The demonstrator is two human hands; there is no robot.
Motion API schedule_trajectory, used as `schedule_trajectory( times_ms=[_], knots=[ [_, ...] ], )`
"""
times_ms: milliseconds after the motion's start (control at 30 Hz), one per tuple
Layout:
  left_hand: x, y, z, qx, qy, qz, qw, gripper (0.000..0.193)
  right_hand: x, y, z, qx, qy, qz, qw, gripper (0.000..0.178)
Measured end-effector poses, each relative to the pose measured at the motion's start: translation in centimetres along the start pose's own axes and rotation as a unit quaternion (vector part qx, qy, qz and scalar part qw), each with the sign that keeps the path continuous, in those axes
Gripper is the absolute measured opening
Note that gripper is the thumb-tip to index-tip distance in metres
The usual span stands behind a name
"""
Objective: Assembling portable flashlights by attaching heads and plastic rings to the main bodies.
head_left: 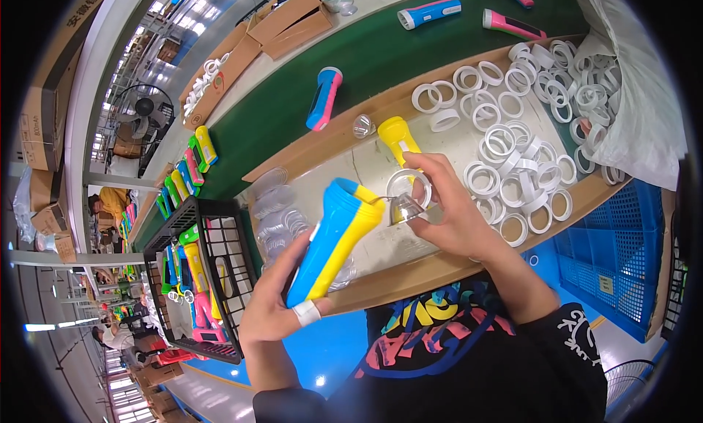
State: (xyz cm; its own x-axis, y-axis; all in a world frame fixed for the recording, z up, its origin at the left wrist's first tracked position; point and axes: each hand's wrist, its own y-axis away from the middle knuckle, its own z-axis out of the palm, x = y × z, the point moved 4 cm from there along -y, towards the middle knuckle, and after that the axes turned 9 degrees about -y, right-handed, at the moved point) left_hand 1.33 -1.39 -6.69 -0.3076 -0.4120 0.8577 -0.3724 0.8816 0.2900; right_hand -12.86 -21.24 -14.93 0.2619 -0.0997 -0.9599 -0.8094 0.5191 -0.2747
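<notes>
My left hand point(282, 291), a white wrap on one finger, grips a blue and yellow flashlight body point(331, 236) with its wide end tilted up. Just right of that open end, my right hand point(452, 211) pinches a silver reflector cup point(403, 212) and a white ring point(391, 186). A thin wire seems to run from the flashlight's mouth to the cup. Behind the right hand, a yellow flashlight part point(396, 135) lies in the cardboard tray point(399, 290). Near it sits another reflector cup point(363, 126). Clear round lenses point(274, 225) are piled at the tray's left end.
Many white rings point(512, 181) fill the tray's right side, beside a white sack point(633, 94). Flashlights, such as a blue and pink one point(324, 99), lie on the green belt point(271, 115). A black crate point(233, 258) with flashlights stands left; blue crates point(608, 255) stand right.
</notes>
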Motion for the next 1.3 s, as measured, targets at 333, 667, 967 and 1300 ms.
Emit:
schedule_trajectory(
  times_ms=[333, 667, 967, 1300],
  knots=[
    [3.5, -0.3, 2.1, 0.005, -0.388, 0.158, 0.908, 0.071, -0.7, 0.9, -0.5, -0.007, 0.028, -0.062, 0.998, 0.065],
    [5.5, -0.4, 1.2, 0.030, -0.487, 0.188, 0.852, 0.063, -1.7, 1.8, -0.8, -0.102, 0.185, -0.090, 0.973, 0.057],
    [3.7, -1.5, 3.4, -0.046, -0.277, 0.248, 0.927, 0.060, -4.5, 2.4, -1.8, -0.234, 0.042, -0.143, 0.961, 0.075],
    [4.4, -2.7, 6.2, 0.088, -0.515, 0.321, 0.790, 0.067, -2.0, 0.6, -1.0, 0.019, -0.066, 0.078, 0.995, 0.036]
  ],
)
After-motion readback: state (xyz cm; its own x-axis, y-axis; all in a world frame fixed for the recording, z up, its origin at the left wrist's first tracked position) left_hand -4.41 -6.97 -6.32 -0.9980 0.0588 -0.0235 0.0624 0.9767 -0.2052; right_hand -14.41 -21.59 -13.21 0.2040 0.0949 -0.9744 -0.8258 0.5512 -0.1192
